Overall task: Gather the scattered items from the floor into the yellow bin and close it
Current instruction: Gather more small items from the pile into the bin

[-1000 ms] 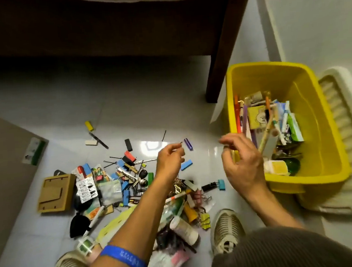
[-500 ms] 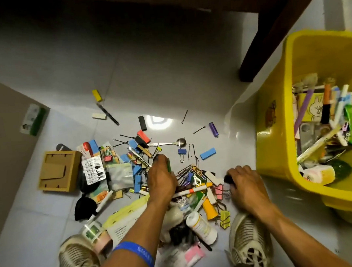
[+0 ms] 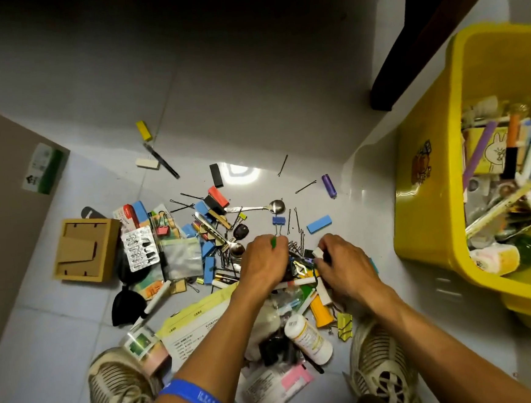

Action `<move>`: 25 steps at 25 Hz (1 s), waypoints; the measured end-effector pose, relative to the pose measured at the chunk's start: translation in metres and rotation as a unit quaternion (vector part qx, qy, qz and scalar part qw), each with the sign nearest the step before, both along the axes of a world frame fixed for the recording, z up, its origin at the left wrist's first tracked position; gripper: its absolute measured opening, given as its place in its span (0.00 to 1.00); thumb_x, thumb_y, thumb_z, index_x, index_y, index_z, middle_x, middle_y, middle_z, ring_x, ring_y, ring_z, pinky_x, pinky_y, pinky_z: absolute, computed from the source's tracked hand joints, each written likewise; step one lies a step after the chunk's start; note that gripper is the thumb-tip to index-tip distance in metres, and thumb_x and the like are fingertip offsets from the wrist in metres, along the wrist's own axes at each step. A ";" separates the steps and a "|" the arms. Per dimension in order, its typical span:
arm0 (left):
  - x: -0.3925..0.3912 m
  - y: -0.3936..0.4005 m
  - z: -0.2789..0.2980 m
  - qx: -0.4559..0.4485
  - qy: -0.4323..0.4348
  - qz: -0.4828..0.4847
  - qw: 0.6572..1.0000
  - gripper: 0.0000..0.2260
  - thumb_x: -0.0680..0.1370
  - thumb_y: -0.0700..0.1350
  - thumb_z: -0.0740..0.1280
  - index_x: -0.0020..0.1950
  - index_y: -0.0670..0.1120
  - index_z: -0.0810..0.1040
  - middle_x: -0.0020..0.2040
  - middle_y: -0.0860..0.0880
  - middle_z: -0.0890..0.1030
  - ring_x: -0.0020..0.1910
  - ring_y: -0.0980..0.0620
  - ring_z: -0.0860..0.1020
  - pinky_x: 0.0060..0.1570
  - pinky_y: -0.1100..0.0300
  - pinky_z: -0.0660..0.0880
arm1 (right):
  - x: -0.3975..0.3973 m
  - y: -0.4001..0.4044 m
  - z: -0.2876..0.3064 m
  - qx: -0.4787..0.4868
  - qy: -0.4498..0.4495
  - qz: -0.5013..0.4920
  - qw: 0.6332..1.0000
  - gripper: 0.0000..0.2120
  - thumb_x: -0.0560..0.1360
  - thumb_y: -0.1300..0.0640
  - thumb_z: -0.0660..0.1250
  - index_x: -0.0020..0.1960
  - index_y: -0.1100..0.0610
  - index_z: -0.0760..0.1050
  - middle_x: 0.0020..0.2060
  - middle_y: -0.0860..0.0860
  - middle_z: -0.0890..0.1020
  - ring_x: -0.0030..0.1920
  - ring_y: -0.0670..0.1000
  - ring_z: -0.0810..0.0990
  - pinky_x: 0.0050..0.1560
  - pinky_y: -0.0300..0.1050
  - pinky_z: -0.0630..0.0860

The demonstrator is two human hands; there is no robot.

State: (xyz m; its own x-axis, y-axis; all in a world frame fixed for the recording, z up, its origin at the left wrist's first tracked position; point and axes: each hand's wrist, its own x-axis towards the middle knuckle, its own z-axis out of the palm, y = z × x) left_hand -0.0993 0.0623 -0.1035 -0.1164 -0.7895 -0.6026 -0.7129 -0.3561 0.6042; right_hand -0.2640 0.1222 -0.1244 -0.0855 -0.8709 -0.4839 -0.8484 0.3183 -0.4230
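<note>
**Two hands down in the pile on the floor**

The white tile floor (image 3: 266, 112) is bare and wide at the top, under the dark bed. A dark bed leg (image 3: 405, 63) stands at the upper right, near the yellow bin (image 3: 424, 220). A brown board (image 3: 0, 196) lies along the left edge. Between the bin and the pile there is a strip of bare floor.

The bin sits at the right, open on top, with pens and small packs inside. Behind it, at the lower right, a bit of yellow shows; it cannot be told what it is.

The pile lies in the middle, between two shoes. It holds a spoon (image 3: 260, 207), a blue block (image 3: 319, 223), a purple cap (image 3: 329, 185), a white bottle (image 3: 308, 338), a brown box (image 3: 85, 249) and many thin hairpins. A yellow block (image 3: 143, 130) lies far off by itself.

The left hand (image 3: 264, 262) is low on the pile with its fingers curled. It pinches a small green thing (image 3: 273, 242). A blue band (image 3: 195, 399) is on that wrist.

The right hand (image 3: 342, 263) is just beside it, also on the pile. Its fingers are curled around a small white piece (image 3: 317, 253) and something black.
</note>
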 end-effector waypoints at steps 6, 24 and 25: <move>-0.036 0.012 -0.010 -0.149 -0.062 -0.238 0.958 0.08 0.80 0.47 0.62 0.56 0.47 0.76 0.51 0.47 0.77 0.45 0.46 0.78 0.46 0.52 0.77 | -0.023 0.011 0.012 -0.016 -0.050 -0.122 0.991 0.08 0.75 0.53 0.64 0.50 0.47 0.65 0.37 0.47 0.78 0.36 0.49 0.76 0.34 0.43 0.71; -0.019 -0.013 -0.010 0.216 0.217 0.188 0.933 0.12 0.75 0.41 0.58 0.49 0.46 0.81 0.38 0.48 0.77 0.27 0.53 0.71 0.26 0.63 0.65 | -0.025 0.002 0.009 -0.013 -0.293 -0.323 0.900 0.14 0.72 0.57 0.69 0.53 0.41 0.74 0.47 0.48 0.80 0.35 0.44 0.79 0.33 0.42 0.77; -0.014 -0.013 -0.007 0.252 0.264 0.225 0.903 0.10 0.74 0.41 0.58 0.46 0.43 0.79 0.35 0.46 0.76 0.25 0.53 0.68 0.23 0.64 0.62 | -0.024 -0.008 0.008 -0.041 -0.241 -0.280 0.928 0.17 0.74 0.56 0.67 0.59 0.39 0.73 0.46 0.44 0.79 0.37 0.43 0.78 0.34 0.37 0.74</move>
